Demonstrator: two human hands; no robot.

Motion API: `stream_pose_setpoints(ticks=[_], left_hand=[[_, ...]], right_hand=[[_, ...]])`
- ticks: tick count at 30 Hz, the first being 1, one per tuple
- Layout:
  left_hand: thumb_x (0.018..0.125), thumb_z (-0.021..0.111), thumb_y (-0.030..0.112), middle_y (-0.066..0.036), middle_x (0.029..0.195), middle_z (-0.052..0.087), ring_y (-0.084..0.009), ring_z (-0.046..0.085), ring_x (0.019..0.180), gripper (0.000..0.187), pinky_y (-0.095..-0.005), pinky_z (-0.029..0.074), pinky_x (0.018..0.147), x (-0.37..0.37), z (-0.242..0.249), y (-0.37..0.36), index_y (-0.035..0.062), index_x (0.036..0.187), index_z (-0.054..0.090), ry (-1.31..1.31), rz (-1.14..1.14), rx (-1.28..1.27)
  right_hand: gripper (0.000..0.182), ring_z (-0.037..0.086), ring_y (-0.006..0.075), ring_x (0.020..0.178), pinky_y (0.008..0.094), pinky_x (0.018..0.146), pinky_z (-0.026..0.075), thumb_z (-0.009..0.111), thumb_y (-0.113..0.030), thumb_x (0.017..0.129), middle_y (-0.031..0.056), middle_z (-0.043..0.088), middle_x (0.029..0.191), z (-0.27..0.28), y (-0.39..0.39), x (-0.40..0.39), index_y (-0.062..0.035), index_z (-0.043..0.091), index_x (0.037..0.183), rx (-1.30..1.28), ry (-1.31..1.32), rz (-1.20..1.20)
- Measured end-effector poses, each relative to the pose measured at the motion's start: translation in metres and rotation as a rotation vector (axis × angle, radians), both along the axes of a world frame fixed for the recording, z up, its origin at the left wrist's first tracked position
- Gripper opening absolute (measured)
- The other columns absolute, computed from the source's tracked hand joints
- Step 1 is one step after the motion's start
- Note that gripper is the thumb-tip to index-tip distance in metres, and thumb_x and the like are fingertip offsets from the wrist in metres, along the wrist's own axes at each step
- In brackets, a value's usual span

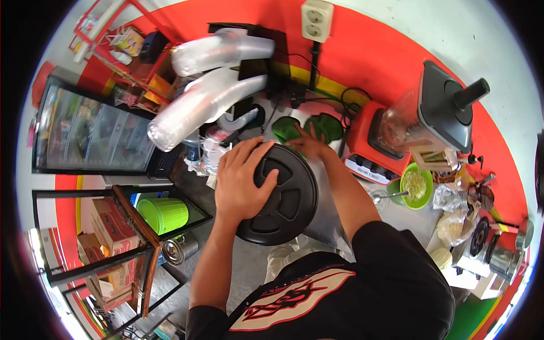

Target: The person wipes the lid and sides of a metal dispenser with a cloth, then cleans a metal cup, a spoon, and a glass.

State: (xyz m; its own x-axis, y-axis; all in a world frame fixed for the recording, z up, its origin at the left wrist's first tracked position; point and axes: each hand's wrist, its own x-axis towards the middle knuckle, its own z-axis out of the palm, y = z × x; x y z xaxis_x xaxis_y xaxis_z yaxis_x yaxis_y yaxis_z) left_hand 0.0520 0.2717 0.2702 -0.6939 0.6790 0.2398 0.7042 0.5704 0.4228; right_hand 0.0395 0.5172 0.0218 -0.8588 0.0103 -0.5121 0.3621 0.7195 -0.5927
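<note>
Just in front of the black T-shirt [391,272], at the near side of the metal tabletop [327,212], a round black lid [286,201] with recessed wedge-shaped panels. Over its left side, the left hand [243,181], fingers spread toward the far rim, thumb laid across the top, perhaps to steady it during the right arm's longer reach. Impossible to tell whether gripped at the rim or merely pressed; underside, and any container beneath, hidden. Just past the lid's far edge, the right hand [311,144], fingers parted over a dark green cloth [328,123], with no closed hold in sight; exact contact hard to make out. To the right, a red Silver Crest blender [365,139], set back by the wall, probably to suit the cords. Nearer and farther right, a lime-green bowl [429,182] of pale shreds, too fine to name. Far left, clear plastic cups [187,107], nested in long stacks, likely to save room, smeared by blur. Beyond their left side, a glass-door fridge [93,130], contents dim; nearer, a lime-green ribbed bucket [161,215], partly hidden by a frame. Cut off by the round lens edge: cartons [113,226] at left, pots [504,258] at right.
</note>
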Motion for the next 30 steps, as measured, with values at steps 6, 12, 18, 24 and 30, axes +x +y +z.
stream_pose_setpoints(ticks=[6,12,18,24,30], left_hand=[[0.087,0.073,0.024,-0.011,0.142,0.063,-0.0356,0.057,0.132,0.055,-0.0468,0.039,0.113,0.0,0.0,0.002,0.0113,0.139,0.066,-0.002,-0.01,-0.027],[0.088,0.072,0.025,-0.011,0.143,0.063,-0.0357,0.056,0.133,0.054,-0.0469,0.039,0.114,0.001,0.001,0.003,0.0113,0.14,0.065,-0.013,-0.004,-0.043],[0.088,0.074,0.025,-0.01,0.141,0.063,-0.0339,0.057,0.131,0.052,-0.0477,0.039,0.113,0.001,-0.004,0.002,0.0124,0.138,0.066,0.009,-0.002,-0.012],[0.089,0.074,0.027,-0.01,0.14,0.064,-0.0326,0.057,0.132,0.052,-0.0488,0.041,0.111,-0.001,-0.013,-0.002,0.0135,0.138,0.066,0.055,-0.034,0.037],[0.09,0.075,0.031,-0.008,0.139,0.063,-0.0314,0.056,0.133,0.048,-0.0497,0.035,0.114,-0.003,-0.025,-0.007,0.0161,0.136,0.067,0.112,-0.04,0.094]], right_hand=[[0.016,-0.014,0.0368,0.163,0.077,0.121,-0.004,0.07,-0.033,0.098,-0.0021,0.008,0.179,-0.005,0.004,-0.023,-0.037,0.072,0.113,0.049,0.142,0.016],[0.034,-0.003,0.0364,0.164,0.0711,0.125,0.0,0.073,-0.028,0.093,0.0015,0.013,0.178,-0.017,0.025,-0.028,-0.0348,0.064,0.126,0.149,0.24,-0.144],[0.06,-0.002,0.0356,0.164,0.0671,0.127,0.005,0.069,-0.033,0.098,0.0025,0.005,0.179,-0.021,0.021,-0.007,-0.0347,0.047,0.154,0.261,0.247,-0.463],[0.068,-0.005,0.0334,0.164,0.0649,0.128,0.006,0.063,-0.033,0.101,-0.0005,0.001,0.18,-0.025,0.002,0.04,-0.0408,0.036,0.163,0.27,0.139,-0.385],[0.057,-0.005,0.0326,0.165,0.0644,0.129,0.005,0.057,-0.027,0.103,-0.0031,0.008,0.179,-0.025,-0.021,0.098,-0.0407,0.048,0.158,0.043,0.136,-0.359]])
